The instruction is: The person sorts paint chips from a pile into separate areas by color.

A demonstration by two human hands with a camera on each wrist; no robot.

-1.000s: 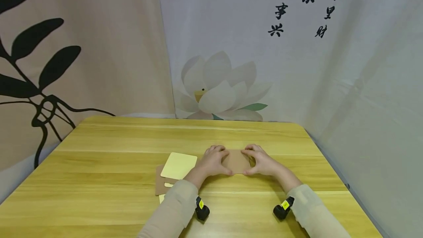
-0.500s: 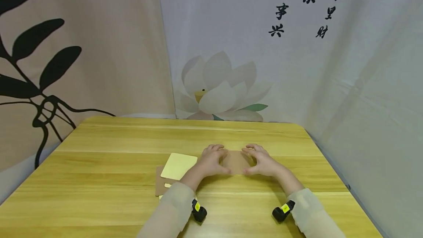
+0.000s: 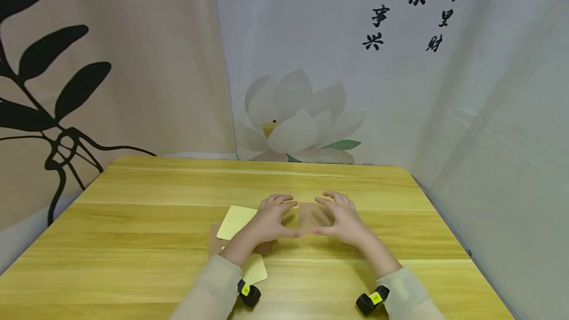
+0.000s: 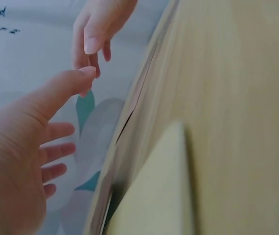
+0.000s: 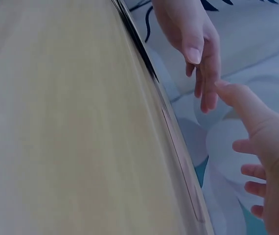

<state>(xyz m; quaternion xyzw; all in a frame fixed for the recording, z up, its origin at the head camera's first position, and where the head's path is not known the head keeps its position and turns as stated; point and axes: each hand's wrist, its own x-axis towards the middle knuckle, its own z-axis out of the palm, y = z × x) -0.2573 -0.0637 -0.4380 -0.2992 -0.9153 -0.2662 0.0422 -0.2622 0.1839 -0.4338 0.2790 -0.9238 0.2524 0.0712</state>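
A brown square card (image 3: 310,219) lies flat on the wooden table, between my two hands in the head view. To its left hovers my left hand (image 3: 270,220), fingers and thumb spread and holding nothing. My right hand (image 3: 343,221) overlaps the card's right side in this view; its fingers and thumb are also apart, with nothing gripped. Both wrist views show the hands raised over the tabletop, palms facing each other. From low down, the card looks like a thin sliver (image 5: 178,156) near the table's far edge in the right wrist view.
Yellow and brown cards overlap at the left, partly behind my left forearm: an upper yellow card (image 3: 233,221), a brown card (image 3: 215,238) and a lower yellow card (image 3: 255,269). Behind the table (image 3: 133,260) hangs a printed curtain (image 3: 400,102).
My hands have let go of the brown card's edges, lifted and shifted left. The card stays in place. More of the lower yellow card shows beside my left forearm.
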